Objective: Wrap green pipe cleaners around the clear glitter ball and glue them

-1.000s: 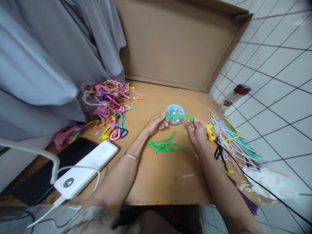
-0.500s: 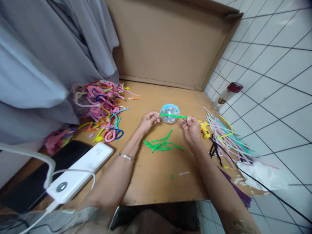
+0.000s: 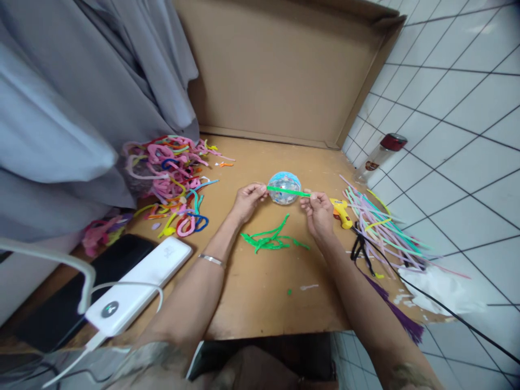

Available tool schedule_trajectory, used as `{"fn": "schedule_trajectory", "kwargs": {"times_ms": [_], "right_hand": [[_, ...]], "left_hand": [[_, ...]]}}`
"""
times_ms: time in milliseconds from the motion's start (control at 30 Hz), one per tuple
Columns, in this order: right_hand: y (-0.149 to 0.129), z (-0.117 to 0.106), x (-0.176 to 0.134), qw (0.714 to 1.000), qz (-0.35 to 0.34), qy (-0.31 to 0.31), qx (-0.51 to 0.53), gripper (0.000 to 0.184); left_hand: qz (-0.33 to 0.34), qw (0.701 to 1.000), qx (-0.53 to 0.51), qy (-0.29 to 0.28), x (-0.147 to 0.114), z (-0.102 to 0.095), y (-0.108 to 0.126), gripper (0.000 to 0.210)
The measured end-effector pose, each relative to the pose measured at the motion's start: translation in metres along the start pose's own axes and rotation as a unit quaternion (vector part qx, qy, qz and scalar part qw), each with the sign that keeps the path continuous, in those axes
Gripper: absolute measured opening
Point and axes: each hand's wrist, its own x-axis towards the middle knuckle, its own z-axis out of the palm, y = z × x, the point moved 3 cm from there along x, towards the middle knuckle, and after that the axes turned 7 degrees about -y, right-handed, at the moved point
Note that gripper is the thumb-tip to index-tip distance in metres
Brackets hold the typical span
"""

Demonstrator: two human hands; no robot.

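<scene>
A green pipe cleaner is stretched nearly level between my two hands. My left hand pinches its left end, and my right hand pinches its right end. Just behind the strip sits a round clear container with a light blue rim; small things inside it are too small to name. On the table below my hands lies a loose pile of green pipe cleaners. Right of my right hand is a yellow glue gun.
Tangled colourful pipe cleaners heap up at left, near a white power bank and a black phone. Straight pastel pipe cleaners and a red-capped bottle stand at right. A cardboard panel rises behind; a black cable crosses the right side.
My hands keep hold of the green strip at both ends, with hardly any movement. The whole view has shifted slightly.
</scene>
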Motion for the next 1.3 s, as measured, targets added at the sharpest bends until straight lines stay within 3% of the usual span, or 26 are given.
{"fn": "schedule_trajectory", "kwargs": {"times_ms": [200, 333, 533, 1000, 1300], "right_hand": [[0.0, 0.006, 0.007, 0.999, 0.035, 0.0, 0.014, 0.016], [-0.006, 0.021, 0.022, 0.999, 0.041, 0.001, 0.017, 0.017], [-0.006, 0.031, 0.035, 0.998, 0.042, 0.035, 0.024, 0.022], [-0.004, 0.026, 0.03, 1.0, 0.01, -0.018, 0.007, 0.018], [-0.016, 0.012, 0.031, 0.987, -0.08, 0.023, -0.135, 0.018]], "left_hand": [[-0.063, 0.995, -0.073, 0.023, -0.001, 0.003, 0.002, 0.034], [-0.068, 0.99, -0.117, 0.026, 0.001, 0.001, 0.002, 0.039], [-0.034, 0.996, -0.069, 0.039, 0.006, -0.007, 0.001, 0.04], [-0.014, 0.997, -0.001, 0.081, 0.009, -0.008, 0.001, 0.036], [0.059, 0.987, 0.101, 0.111, 0.012, -0.004, 0.003, 0.039]]}}
